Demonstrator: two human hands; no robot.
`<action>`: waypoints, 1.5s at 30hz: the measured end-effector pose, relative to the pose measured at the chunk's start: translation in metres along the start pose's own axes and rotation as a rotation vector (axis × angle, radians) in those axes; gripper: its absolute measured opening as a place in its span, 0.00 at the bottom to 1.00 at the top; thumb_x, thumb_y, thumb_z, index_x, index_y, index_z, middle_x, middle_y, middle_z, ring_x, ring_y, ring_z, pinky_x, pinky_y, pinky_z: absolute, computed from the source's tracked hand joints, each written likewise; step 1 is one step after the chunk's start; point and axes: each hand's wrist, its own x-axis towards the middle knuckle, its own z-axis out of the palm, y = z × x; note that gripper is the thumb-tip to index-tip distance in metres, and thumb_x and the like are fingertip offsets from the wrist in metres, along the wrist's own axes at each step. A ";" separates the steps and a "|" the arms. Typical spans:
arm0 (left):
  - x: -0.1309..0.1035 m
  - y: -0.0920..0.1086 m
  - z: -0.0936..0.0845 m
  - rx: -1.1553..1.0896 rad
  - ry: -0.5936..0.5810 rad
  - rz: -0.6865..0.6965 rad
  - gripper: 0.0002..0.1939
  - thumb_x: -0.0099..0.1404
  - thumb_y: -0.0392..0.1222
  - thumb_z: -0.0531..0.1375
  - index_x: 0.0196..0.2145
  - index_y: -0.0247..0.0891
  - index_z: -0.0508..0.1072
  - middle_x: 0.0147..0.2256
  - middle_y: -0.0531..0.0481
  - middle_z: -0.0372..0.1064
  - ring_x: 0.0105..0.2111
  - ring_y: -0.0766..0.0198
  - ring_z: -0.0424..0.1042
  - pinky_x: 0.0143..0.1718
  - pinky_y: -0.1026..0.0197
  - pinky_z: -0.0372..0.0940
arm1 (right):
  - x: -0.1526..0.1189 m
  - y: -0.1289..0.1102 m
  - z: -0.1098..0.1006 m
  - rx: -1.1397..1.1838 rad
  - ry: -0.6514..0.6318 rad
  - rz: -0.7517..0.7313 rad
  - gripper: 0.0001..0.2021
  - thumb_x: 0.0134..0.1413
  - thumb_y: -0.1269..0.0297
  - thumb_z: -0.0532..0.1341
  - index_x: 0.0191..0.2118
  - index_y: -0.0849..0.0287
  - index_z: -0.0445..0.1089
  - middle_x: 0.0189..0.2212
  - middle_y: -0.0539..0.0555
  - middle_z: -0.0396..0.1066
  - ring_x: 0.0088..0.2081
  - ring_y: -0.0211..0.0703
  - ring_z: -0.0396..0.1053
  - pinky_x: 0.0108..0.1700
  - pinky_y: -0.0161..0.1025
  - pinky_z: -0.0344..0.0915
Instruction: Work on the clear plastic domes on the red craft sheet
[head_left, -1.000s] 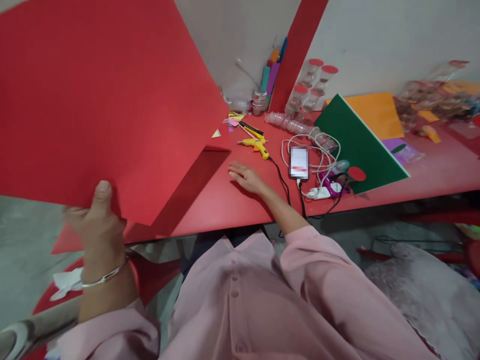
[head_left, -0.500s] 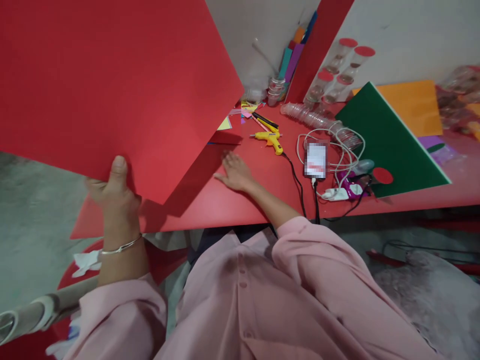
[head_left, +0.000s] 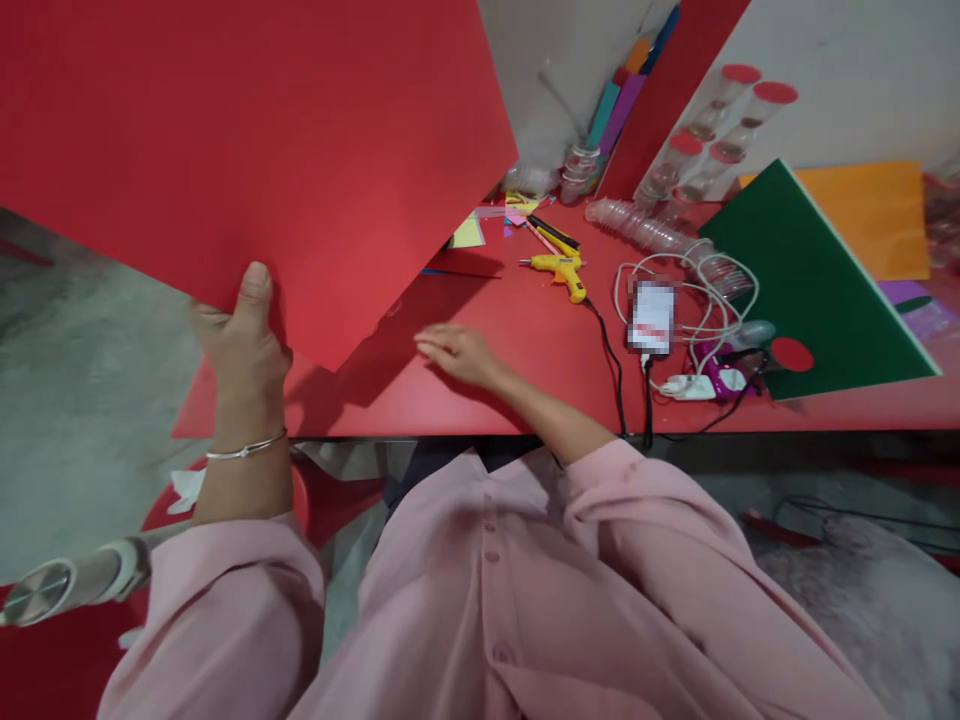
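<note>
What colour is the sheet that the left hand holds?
The sheet is red, best seen in the head view.

The large, stiff red sheet (head_left: 262, 150) in my left grip (head_left: 246, 335) is unpatterned, like the flat red counter (head_left: 544, 335). To the right I see a yellow plastic glue gun (head_left: 564, 267), a dark green straight-edged board (head_left: 817, 300) edged in white, and, far right, a flat orange sheet (head_left: 874, 220). My cloth shirt (head_left: 427, 580) is plain pink.
</note>
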 end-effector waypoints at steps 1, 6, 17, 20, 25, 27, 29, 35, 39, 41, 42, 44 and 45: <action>-0.001 0.000 0.000 -0.018 -0.011 -0.006 0.46 0.64 0.69 0.71 0.63 0.26 0.71 0.63 0.34 0.75 0.60 0.50 0.78 0.64 0.48 0.73 | 0.010 0.007 -0.004 -0.079 0.039 0.075 0.26 0.81 0.52 0.48 0.70 0.58 0.71 0.72 0.60 0.67 0.74 0.52 0.63 0.76 0.52 0.56; -0.006 0.001 0.010 -0.136 -0.019 0.013 0.43 0.64 0.64 0.73 0.61 0.27 0.73 0.62 0.33 0.76 0.61 0.48 0.78 0.63 0.46 0.73 | 0.003 -0.031 0.056 -0.381 -0.036 -0.077 0.42 0.64 0.37 0.67 0.74 0.59 0.65 0.78 0.64 0.53 0.80 0.65 0.48 0.80 0.61 0.44; -0.035 -0.003 0.033 -0.154 -0.004 -0.099 0.41 0.58 0.67 0.75 0.54 0.29 0.76 0.51 0.44 0.82 0.54 0.54 0.81 0.65 0.43 0.73 | -0.047 -0.051 0.079 -0.292 -0.019 -0.242 0.29 0.75 0.44 0.58 0.73 0.50 0.67 0.75 0.56 0.63 0.76 0.52 0.59 0.77 0.54 0.54; -0.047 -0.006 0.045 -0.136 0.008 -0.163 0.45 0.55 0.70 0.76 0.54 0.29 0.76 0.51 0.45 0.83 0.53 0.55 0.81 0.66 0.42 0.72 | -0.057 -0.003 0.032 -0.391 -0.010 0.066 0.40 0.73 0.40 0.59 0.79 0.60 0.55 0.80 0.62 0.48 0.81 0.58 0.45 0.81 0.58 0.44; -0.066 -0.012 0.058 -0.162 -0.085 -0.259 0.42 0.54 0.70 0.76 0.50 0.31 0.77 0.51 0.46 0.83 0.52 0.57 0.81 0.65 0.43 0.74 | -0.184 0.026 -0.008 -0.489 0.132 0.421 0.43 0.76 0.41 0.52 0.80 0.71 0.49 0.80 0.68 0.42 0.82 0.59 0.39 0.82 0.59 0.41; -0.070 -0.016 0.058 -0.169 -0.103 -0.287 0.42 0.54 0.71 0.76 0.51 0.31 0.77 0.51 0.47 0.83 0.52 0.57 0.80 0.66 0.42 0.73 | -0.248 0.015 -0.009 -0.498 0.182 0.484 0.41 0.75 0.43 0.54 0.79 0.71 0.52 0.79 0.69 0.46 0.81 0.61 0.43 0.80 0.61 0.46; -0.073 -0.021 0.057 -0.157 -0.116 -0.303 0.44 0.54 0.71 0.75 0.53 0.31 0.76 0.52 0.47 0.82 0.53 0.57 0.80 0.66 0.42 0.73 | -0.300 -0.003 -0.010 -0.472 0.243 0.534 0.35 0.76 0.45 0.54 0.73 0.69 0.65 0.76 0.70 0.56 0.77 0.64 0.57 0.76 0.61 0.58; -0.087 -0.025 0.049 -0.095 -0.240 -0.409 0.46 0.57 0.69 0.75 0.57 0.28 0.76 0.56 0.41 0.81 0.53 0.54 0.80 0.66 0.38 0.72 | -0.297 -0.035 -0.036 -0.052 0.372 0.669 0.13 0.72 0.52 0.64 0.45 0.51 0.85 0.37 0.50 0.86 0.36 0.44 0.84 0.40 0.37 0.75; -0.098 -0.009 0.035 -0.102 -0.302 -0.546 0.36 0.55 0.59 0.79 0.52 0.31 0.80 0.53 0.44 0.83 0.50 0.54 0.81 0.65 0.39 0.73 | -0.236 -0.031 -0.036 -0.098 0.306 0.431 0.17 0.75 0.52 0.62 0.40 0.54 0.84 0.36 0.52 0.86 0.36 0.42 0.81 0.37 0.36 0.68; -0.101 0.001 0.023 -0.070 -0.326 -0.648 0.33 0.54 0.58 0.80 0.50 0.34 0.82 0.52 0.46 0.84 0.49 0.55 0.82 0.64 0.42 0.74 | -0.224 -0.028 -0.028 -0.198 0.229 0.287 0.21 0.77 0.50 0.59 0.38 0.55 0.84 0.36 0.53 0.85 0.37 0.42 0.81 0.38 0.37 0.66; -0.103 0.004 0.017 -0.057 -0.352 -0.735 0.33 0.53 0.57 0.80 0.50 0.35 0.82 0.51 0.47 0.84 0.47 0.56 0.82 0.61 0.43 0.76 | -0.225 -0.027 -0.024 -0.234 0.198 0.237 0.22 0.77 0.50 0.58 0.38 0.55 0.84 0.35 0.53 0.85 0.37 0.42 0.81 0.37 0.37 0.65; -0.106 0.008 0.007 -0.035 -0.448 -0.969 0.35 0.50 0.57 0.81 0.51 0.36 0.82 0.48 0.46 0.85 0.40 0.55 0.83 0.52 0.44 0.80 | -0.232 -0.024 -0.016 -0.263 0.191 0.206 0.22 0.78 0.51 0.58 0.38 0.55 0.84 0.34 0.52 0.85 0.35 0.42 0.81 0.36 0.38 0.65; -0.108 0.008 0.004 -0.013 -0.498 -1.083 0.36 0.49 0.56 0.81 0.51 0.36 0.82 0.46 0.45 0.85 0.37 0.55 0.83 0.47 0.44 0.81 | -0.237 -0.022 -0.013 -0.264 0.214 0.218 0.21 0.78 0.52 0.57 0.39 0.55 0.84 0.35 0.52 0.85 0.35 0.41 0.81 0.36 0.38 0.66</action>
